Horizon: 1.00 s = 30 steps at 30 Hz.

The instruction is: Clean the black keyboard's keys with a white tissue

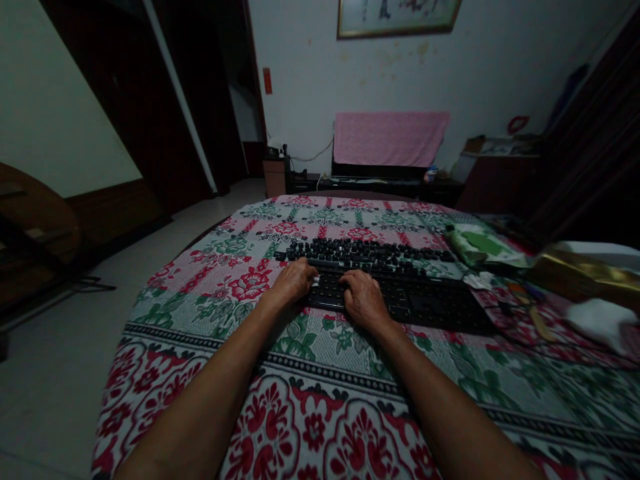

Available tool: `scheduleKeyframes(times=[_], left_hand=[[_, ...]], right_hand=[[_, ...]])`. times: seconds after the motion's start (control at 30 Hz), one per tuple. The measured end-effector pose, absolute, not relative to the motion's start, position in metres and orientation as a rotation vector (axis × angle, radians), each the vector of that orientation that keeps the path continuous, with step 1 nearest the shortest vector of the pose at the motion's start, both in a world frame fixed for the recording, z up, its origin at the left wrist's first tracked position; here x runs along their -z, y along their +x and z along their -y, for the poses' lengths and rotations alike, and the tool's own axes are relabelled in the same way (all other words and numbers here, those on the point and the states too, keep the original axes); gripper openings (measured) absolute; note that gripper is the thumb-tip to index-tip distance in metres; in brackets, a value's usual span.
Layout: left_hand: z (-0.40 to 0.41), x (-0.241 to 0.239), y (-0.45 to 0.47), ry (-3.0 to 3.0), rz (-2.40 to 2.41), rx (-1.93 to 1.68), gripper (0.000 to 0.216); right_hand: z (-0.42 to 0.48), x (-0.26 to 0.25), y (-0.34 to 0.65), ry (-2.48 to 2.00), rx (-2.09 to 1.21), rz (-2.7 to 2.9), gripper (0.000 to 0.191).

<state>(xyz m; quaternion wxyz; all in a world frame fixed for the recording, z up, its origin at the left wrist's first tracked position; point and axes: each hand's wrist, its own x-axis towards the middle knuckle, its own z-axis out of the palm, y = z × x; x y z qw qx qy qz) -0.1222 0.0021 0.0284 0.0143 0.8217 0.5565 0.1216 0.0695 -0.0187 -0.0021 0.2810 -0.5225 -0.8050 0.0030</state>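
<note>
A black keyboard (430,308) lies on a table covered with a red and green floral cloth (310,373). Just behind it lies a row of loose black keycaps (370,251). My left hand (291,283) rests at the keyboard's left end, fingers curled around a small white thing (315,281) that I cannot name. My right hand (363,298) sits on the keyboard's left half, knuckles up and fingers bent down onto the keys. Its fingertips are hidden. The room is dim.
A green and white packet (479,244) lies right of the keycaps. A gold-coloured box (583,273), a white cloth (600,321) and small items sit at the table's right. The table edge drops to pale floor on the left. A pink-draped cabinet (390,138) stands by the far wall.
</note>
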Motion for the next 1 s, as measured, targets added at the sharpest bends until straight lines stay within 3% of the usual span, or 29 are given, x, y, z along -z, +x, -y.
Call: scheduleKeyframes(times=[0.2,0.53,1.0], left_hand=[[-0.003,-0.018,-0.114,2.543,-1.725,-0.514,0.029],[-0.008,-0.030,-0.138,2.523,-1.844,-0.341,0.030],[-0.012,-0.027,-0.158,2.472,-1.873,-0.382,0.029]], right_hand=[[0.019,0.002,0.069,-1.397,0.000,2.160,0.029],[0.018,0.003,0.070,-1.388,-0.010,2.157,0.029],[0.020,0.001,0.070,-1.396,-0.015,2.162,0.029]])
